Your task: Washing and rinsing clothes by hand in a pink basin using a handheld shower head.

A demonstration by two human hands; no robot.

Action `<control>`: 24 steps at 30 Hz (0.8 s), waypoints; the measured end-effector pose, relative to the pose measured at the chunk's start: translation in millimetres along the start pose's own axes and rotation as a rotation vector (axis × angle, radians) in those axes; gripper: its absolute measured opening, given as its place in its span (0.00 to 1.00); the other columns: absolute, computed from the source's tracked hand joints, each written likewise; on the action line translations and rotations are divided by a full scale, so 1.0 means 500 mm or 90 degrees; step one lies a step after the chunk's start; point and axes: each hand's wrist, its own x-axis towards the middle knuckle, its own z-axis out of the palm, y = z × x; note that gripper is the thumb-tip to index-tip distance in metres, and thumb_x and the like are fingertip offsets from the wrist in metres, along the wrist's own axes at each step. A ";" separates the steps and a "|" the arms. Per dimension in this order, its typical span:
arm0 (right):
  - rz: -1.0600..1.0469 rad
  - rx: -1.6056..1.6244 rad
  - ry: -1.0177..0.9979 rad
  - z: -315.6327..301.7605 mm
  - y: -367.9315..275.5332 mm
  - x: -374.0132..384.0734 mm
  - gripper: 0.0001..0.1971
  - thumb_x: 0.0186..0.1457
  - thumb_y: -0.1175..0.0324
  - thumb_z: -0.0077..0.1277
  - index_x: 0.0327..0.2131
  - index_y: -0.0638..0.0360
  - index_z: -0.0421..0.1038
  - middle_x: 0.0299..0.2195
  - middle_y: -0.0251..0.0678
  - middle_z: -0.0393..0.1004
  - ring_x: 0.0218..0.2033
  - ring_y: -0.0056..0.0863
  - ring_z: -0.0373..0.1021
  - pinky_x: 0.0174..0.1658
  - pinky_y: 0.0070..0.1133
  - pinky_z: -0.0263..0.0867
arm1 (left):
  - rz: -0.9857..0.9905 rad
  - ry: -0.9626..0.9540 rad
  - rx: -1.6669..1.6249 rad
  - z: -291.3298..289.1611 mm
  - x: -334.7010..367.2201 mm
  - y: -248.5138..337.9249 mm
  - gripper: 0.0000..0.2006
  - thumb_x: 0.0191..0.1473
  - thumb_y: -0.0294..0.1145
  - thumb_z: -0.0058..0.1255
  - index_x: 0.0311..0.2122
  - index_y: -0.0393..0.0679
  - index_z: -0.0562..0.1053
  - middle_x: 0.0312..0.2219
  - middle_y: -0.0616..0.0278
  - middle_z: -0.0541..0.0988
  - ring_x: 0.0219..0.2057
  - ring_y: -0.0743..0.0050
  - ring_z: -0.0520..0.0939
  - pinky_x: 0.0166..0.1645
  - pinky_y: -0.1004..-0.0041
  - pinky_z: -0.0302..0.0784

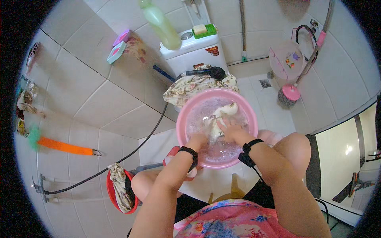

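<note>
A pink basin [183, 142] of cloudy, sudsy water stands between my knees. In it lies a wet white cloth [227, 110], bunched up, part above the surface and part under water. My right hand [231, 129] rests on the cloth's near right side, its fingers spread. Just left of the cloth, my left hand [199, 138] dips into the water; suds and water hide its fingers, so what they touch does not show. Black bands circle both wrists.
Behind the basin, a floral cloth [178, 90] with a black shower head [217, 73] on it lies before a white toilet tank [190, 55]. A black hose [145, 142] runs left. A red bucket [112, 194] holds cloth. A pink-headed brush [290, 92] leans right.
</note>
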 end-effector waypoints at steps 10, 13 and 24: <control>-0.119 0.372 0.080 -0.029 0.072 0.095 0.18 0.57 0.60 0.40 0.47 0.56 0.70 0.46 0.45 0.72 0.48 0.42 0.67 0.51 0.32 0.61 | 0.112 0.126 -0.136 -0.036 -0.101 -0.044 0.56 0.30 0.35 0.67 0.65 0.50 0.45 0.47 0.41 0.72 0.49 0.46 0.74 0.53 0.64 0.69; -0.040 0.619 0.053 -0.078 0.018 0.065 0.18 0.58 0.61 0.37 0.44 0.58 0.73 0.44 0.45 0.74 0.46 0.37 0.69 0.51 0.29 0.60 | -0.005 0.082 -0.133 -0.079 -0.147 -0.035 0.38 0.37 0.35 0.63 0.57 0.46 0.62 0.41 0.45 0.77 0.43 0.48 0.78 0.47 0.63 0.72; -0.095 0.456 0.111 -0.376 -0.106 -0.136 0.33 0.46 0.69 0.55 0.57 0.61 0.57 0.50 0.49 0.67 0.52 0.37 0.64 0.55 0.28 0.58 | -0.007 0.370 -0.364 -0.374 -0.289 0.004 0.18 0.42 0.31 0.51 0.42 0.40 0.74 0.28 0.54 0.80 0.31 0.64 0.81 0.37 0.66 0.74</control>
